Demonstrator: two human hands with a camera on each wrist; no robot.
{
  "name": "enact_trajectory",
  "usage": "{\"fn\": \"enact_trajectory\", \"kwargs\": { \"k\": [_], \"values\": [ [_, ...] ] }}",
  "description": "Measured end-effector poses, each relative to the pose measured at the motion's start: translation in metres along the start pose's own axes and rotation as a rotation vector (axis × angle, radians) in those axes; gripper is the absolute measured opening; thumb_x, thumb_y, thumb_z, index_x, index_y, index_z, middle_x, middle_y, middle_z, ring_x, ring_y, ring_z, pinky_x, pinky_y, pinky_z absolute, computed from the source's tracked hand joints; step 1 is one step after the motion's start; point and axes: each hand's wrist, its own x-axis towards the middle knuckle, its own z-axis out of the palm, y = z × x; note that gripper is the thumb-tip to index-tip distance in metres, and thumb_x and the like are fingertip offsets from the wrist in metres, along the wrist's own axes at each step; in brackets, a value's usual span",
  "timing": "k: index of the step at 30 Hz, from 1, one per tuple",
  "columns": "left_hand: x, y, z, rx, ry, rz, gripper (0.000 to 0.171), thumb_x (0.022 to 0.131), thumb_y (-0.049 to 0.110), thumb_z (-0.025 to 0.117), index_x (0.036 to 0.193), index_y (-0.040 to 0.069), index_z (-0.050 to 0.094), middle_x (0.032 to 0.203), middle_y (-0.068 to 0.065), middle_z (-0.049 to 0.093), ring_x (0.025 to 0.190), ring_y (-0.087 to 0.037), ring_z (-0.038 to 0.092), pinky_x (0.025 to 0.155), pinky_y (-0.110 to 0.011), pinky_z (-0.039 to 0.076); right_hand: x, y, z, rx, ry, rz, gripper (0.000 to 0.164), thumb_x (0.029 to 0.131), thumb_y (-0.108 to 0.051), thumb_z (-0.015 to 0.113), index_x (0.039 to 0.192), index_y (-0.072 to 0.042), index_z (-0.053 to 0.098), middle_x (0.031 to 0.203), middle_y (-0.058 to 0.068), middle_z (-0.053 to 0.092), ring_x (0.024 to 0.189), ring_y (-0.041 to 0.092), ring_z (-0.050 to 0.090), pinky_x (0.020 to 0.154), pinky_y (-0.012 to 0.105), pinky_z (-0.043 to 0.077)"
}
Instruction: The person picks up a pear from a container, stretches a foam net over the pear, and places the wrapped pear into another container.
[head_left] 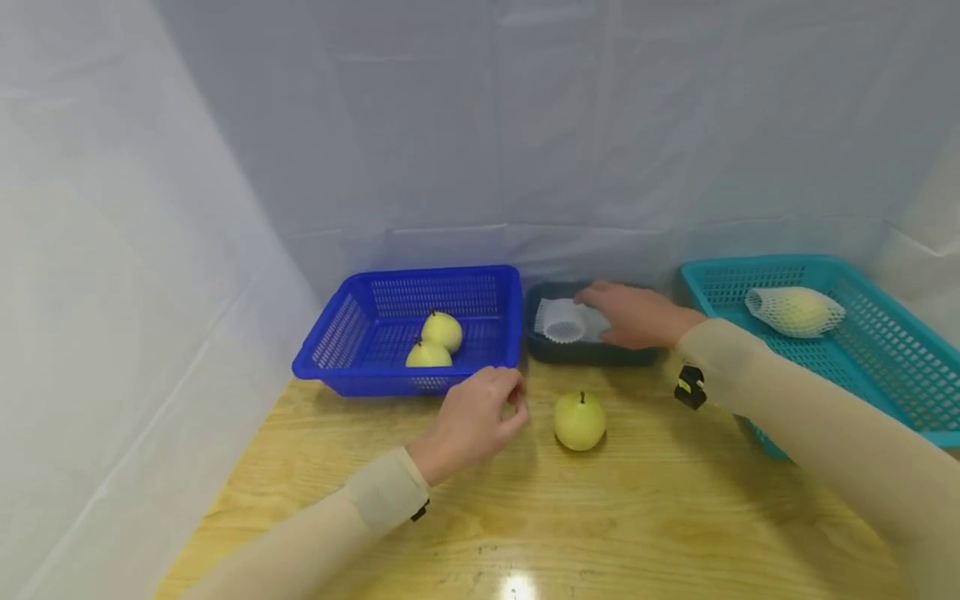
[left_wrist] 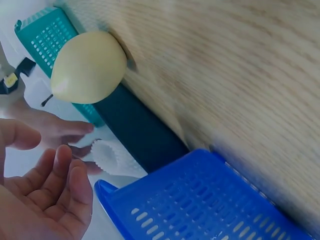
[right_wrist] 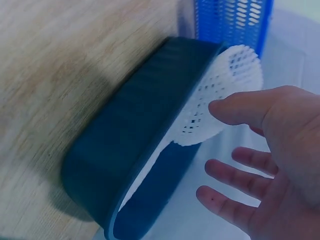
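White foam sleeve [head_left: 564, 322] is sitting in the dark green box [head_left: 592, 353], far side of the surface [head_left: 637, 517]; can't tell how many are stacked there. Should be handling near-weightless, soft, squashy, easy to tear; best taking hold lightly at the rim, not crushing the mouth. Right hand [head_left: 637, 315] is hovering over the box, fingers [right_wrist: 240, 180] standing well apart and gripping nothing; thumb is overlapping the sleeve in the right wrist view, contact unclear. Loose pear [head_left: 581, 422] is standing upright on the near side of the box; likely firm, heavier, smooth, bruisable, so palming its belly is safer. Left hand [head_left: 472, 417] is hanging left of it, fingers loosely curling, thumb gap showing, holding nothing. Blue basket [head_left: 390, 385] is sitting left with two pears [head_left: 442, 332]; teal basket [head_left: 757, 265] right, holding a netted pear [head_left: 798, 312].
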Motion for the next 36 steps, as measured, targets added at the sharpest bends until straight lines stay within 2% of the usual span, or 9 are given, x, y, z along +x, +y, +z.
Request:
{"fn": "enact_trajectory", "kwargs": {
  "k": [4, 9, 13, 16, 20, 24, 29, 33, 36],
  "values": [
    [-0.001, 0.002, 0.003, -0.006, -0.023, -0.002, 0.004, 0.09, 0.021, 0.063, 0.092, 0.018, 0.064, 0.084, 0.008, 0.061, 0.076, -0.007, 0.053, 0.062, -0.023, 0.047, 0.01, 0.0, 0.009, -0.039, 0.025, -0.05, 0.059, 0.089, -0.019, 0.076, 0.144, -0.016, 0.055, 0.142, 0.015, 0.054, 0.119, 0.034, 0.061, 0.09, 0.056, 0.054],
    [-0.002, 0.004, 0.006, -0.02, -0.042, 0.001, 0.004, 0.09, 0.021, 0.062, 0.091, 0.018, 0.065, 0.085, 0.007, 0.063, 0.077, -0.008, 0.054, 0.063, -0.022, 0.047, 0.017, -0.001, 0.016, -0.078, 0.071, -0.091, 0.038, 0.091, -0.02, 0.074, 0.128, -0.015, 0.068, 0.125, 0.011, 0.065, 0.105, 0.03, 0.067, 0.08, 0.052, 0.058],
    [-0.002, 0.003, 0.007, -0.021, -0.05, -0.002, 0.005, 0.091, 0.021, 0.061, 0.091, 0.019, 0.066, 0.085, 0.007, 0.063, 0.076, -0.007, 0.053, 0.062, -0.022, 0.046, 0.022, 0.0, 0.017, -0.083, 0.095, -0.072, 0.024, 0.097, -0.018, 0.065, 0.118, -0.011, 0.073, 0.11, 0.008, 0.071, 0.099, 0.029, 0.068, 0.08, 0.051, 0.058],
    [-0.002, 0.003, 0.007, -0.028, -0.055, -0.008, 0.005, 0.091, 0.022, 0.062, 0.091, 0.019, 0.065, 0.084, 0.007, 0.063, 0.076, -0.007, 0.053, 0.062, -0.022, 0.046, 0.024, 0.0, 0.015, -0.069, 0.113, -0.044, 0.023, 0.101, -0.022, 0.059, 0.116, -0.012, 0.073, 0.107, 0.008, 0.072, 0.098, 0.028, 0.069, 0.082, 0.051, 0.058],
    [-0.003, 0.003, 0.007, -0.036, -0.067, -0.024, 0.005, 0.092, 0.023, 0.062, 0.09, 0.02, 0.065, 0.084, 0.008, 0.062, 0.076, -0.007, 0.053, 0.063, -0.022, 0.046, 0.025, -0.002, 0.013, -0.043, 0.154, -0.044, 0.024, 0.103, -0.026, 0.057, 0.115, -0.012, 0.071, 0.106, 0.007, 0.073, 0.097, 0.027, 0.069, 0.083, 0.049, 0.057],
    [-0.001, 0.005, 0.008, -0.07, -0.088, -0.052, 0.006, 0.093, 0.024, 0.062, 0.091, 0.019, 0.064, 0.085, 0.008, 0.062, 0.076, -0.007, 0.055, 0.064, -0.022, 0.047, 0.018, -0.006, 0.008, -0.017, 0.208, -0.024, 0.028, 0.103, -0.026, 0.056, 0.123, -0.01, 0.069, 0.114, 0.009, 0.073, 0.102, 0.028, 0.069, 0.086, 0.05, 0.057],
    [0.002, 0.006, 0.009, -0.138, -0.098, -0.099, 0.006, 0.093, 0.023, 0.062, 0.095, 0.018, 0.064, 0.086, 0.006, 0.064, 0.075, -0.007, 0.055, 0.065, -0.023, 0.048, 0.007, -0.01, 0.0, 0.043, 0.274, 0.018, 0.038, 0.102, -0.028, 0.058, 0.135, -0.01, 0.063, 0.125, 0.011, 0.07, 0.108, 0.029, 0.068, 0.094, 0.051, 0.055],
    [0.004, 0.005, 0.009, -0.205, -0.08, -0.14, 0.012, 0.092, 0.022, 0.062, 0.103, 0.016, 0.065, 0.09, 0.002, 0.065, 0.074, -0.008, 0.055, 0.065, -0.023, 0.048, -0.002, -0.016, -0.007, 0.074, 0.377, -0.01, 0.036, 0.101, -0.029, 0.06, 0.132, -0.01, 0.065, 0.126, 0.012, 0.07, 0.108, 0.03, 0.068, 0.095, 0.051, 0.054],
    [0.006, 0.006, 0.008, -0.299, -0.07, -0.181, 0.02, 0.092, 0.021, 0.063, 0.111, 0.015, 0.064, 0.095, 0.003, 0.064, 0.076, -0.007, 0.056, 0.066, -0.023, 0.05, -0.011, -0.024, -0.011, 0.114, 0.453, -0.043, 0.032, 0.101, -0.026, 0.061, 0.128, -0.011, 0.068, 0.12, 0.01, 0.072, 0.099, 0.027, 0.07, 0.088, 0.048, 0.056]
  ]
}}
